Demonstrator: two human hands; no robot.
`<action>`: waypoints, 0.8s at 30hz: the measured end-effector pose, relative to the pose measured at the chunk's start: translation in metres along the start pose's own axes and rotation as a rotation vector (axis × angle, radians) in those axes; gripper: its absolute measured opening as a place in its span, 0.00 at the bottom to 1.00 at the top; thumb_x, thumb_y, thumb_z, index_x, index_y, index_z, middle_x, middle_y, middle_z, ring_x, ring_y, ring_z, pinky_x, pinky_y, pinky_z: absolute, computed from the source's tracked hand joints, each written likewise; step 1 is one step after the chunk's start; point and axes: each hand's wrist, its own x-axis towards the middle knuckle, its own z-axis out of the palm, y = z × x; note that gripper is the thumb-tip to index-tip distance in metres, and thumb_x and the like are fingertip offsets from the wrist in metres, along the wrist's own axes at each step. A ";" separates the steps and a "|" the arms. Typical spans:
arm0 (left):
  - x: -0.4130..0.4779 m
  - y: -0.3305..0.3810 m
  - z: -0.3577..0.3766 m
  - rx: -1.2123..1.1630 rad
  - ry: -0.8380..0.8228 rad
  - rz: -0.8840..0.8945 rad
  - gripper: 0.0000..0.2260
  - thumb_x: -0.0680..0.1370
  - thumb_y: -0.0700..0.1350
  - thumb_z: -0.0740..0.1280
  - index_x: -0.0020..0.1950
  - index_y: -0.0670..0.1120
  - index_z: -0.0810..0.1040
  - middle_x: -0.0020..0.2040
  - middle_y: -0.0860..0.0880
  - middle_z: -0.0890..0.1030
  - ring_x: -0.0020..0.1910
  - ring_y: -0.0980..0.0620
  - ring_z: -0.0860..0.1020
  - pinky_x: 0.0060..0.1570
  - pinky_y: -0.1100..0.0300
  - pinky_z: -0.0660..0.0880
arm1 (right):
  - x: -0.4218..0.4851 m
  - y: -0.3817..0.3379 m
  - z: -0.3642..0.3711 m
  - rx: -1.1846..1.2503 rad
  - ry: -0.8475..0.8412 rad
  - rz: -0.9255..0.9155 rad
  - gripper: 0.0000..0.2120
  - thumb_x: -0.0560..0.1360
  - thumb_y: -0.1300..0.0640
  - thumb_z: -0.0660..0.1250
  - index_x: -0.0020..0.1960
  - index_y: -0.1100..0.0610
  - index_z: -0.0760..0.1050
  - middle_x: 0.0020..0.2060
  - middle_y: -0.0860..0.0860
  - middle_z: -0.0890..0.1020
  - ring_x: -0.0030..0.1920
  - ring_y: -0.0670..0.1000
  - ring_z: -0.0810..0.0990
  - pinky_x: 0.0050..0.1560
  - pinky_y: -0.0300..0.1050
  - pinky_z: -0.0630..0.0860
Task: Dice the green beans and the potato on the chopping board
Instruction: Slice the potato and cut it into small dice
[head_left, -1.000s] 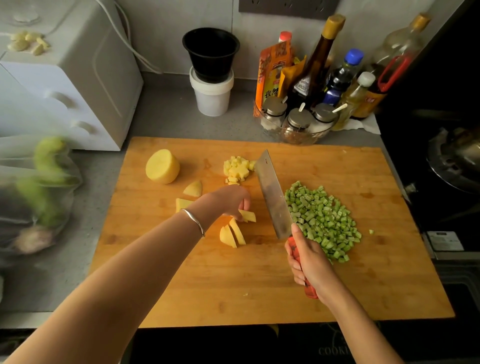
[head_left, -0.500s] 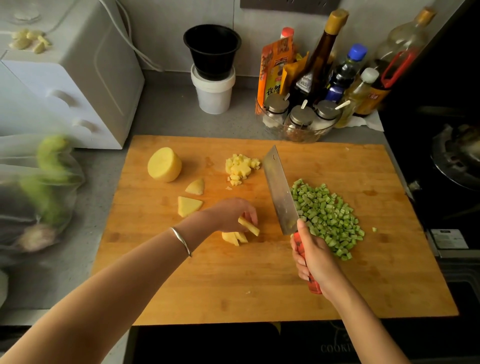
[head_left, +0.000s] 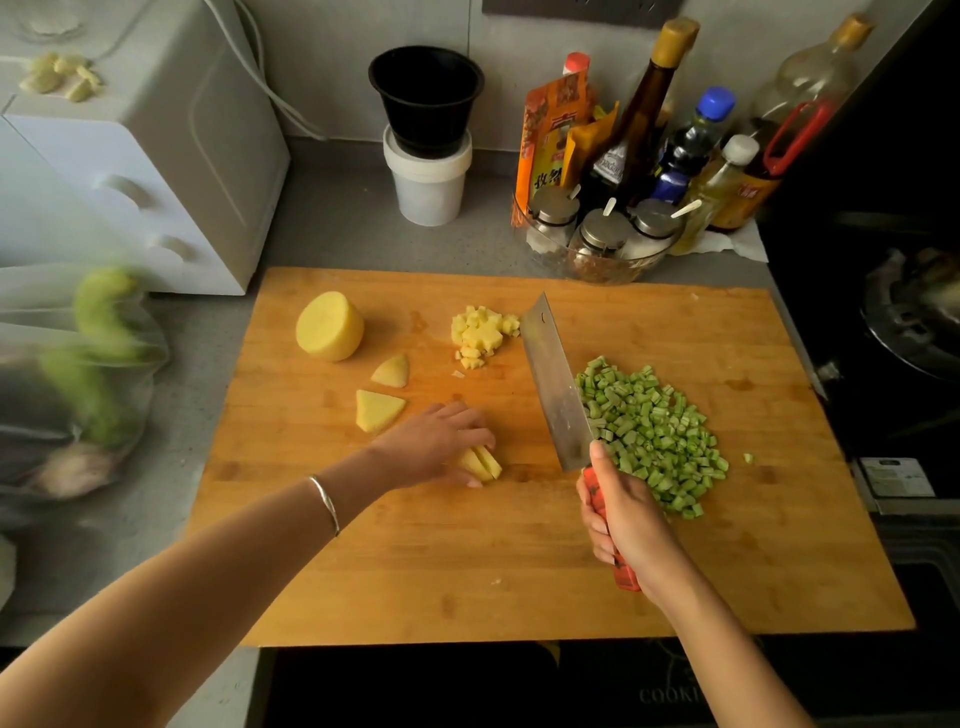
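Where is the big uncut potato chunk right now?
Head view: the potato chunk sits on the chopping board's far left part, beyond the left hand, with two loose wedges just nearer.

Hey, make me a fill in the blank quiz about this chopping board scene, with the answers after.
The right hand grips the cleaver by its ____ handle.
The left hand holds down slices of ____.
The diced beans right of the cleaver are ____ in colour.
The potato half sits near the far ____ corner of the chopping board.
Missing words: red, potato, green, left.
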 end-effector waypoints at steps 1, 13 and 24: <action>-0.003 0.000 0.006 -0.004 0.021 -0.035 0.27 0.75 0.66 0.55 0.68 0.52 0.68 0.67 0.49 0.67 0.66 0.48 0.64 0.65 0.55 0.60 | 0.000 0.000 0.001 0.002 -0.004 0.003 0.26 0.78 0.37 0.54 0.36 0.59 0.66 0.21 0.50 0.63 0.19 0.48 0.61 0.21 0.38 0.59; -0.007 0.031 0.051 -0.262 0.405 -0.472 0.33 0.73 0.69 0.49 0.67 0.49 0.69 0.63 0.48 0.69 0.61 0.48 0.65 0.61 0.55 0.63 | -0.002 0.017 0.028 -0.013 -0.056 0.058 0.27 0.73 0.34 0.55 0.35 0.59 0.66 0.21 0.50 0.62 0.19 0.49 0.59 0.23 0.38 0.57; -0.005 -0.011 0.030 0.098 0.201 -0.095 0.35 0.72 0.70 0.50 0.64 0.45 0.71 0.59 0.44 0.74 0.56 0.44 0.74 0.55 0.51 0.72 | -0.002 0.015 0.026 -0.041 -0.072 0.072 0.27 0.76 0.35 0.55 0.36 0.59 0.66 0.22 0.51 0.63 0.20 0.49 0.60 0.22 0.38 0.58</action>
